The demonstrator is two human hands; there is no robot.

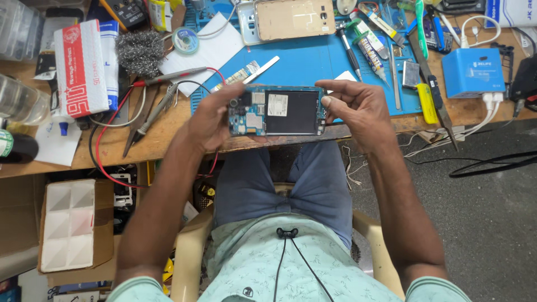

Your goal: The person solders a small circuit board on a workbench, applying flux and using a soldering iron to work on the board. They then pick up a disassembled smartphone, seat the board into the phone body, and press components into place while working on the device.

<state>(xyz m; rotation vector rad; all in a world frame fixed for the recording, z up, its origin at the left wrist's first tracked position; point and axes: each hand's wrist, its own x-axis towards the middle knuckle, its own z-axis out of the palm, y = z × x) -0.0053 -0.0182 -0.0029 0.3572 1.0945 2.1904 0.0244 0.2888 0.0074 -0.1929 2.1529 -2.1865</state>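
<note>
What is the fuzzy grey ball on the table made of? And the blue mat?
The fuzzy grey ball looks like steel wool: tangled, shiny metal threads. The blue mat seems soft rubber or silicone, with a dull, smooth top. The opened phone in both hands shows a green-blue circuit board with small silvery metal covers.

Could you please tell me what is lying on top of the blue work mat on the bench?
On the blue mat lie a gold phone back cover, syringe tubes, a metal spudger and a yellow-handled tool. The opened phone, held in both hands, hides the mat's near edge.
</note>
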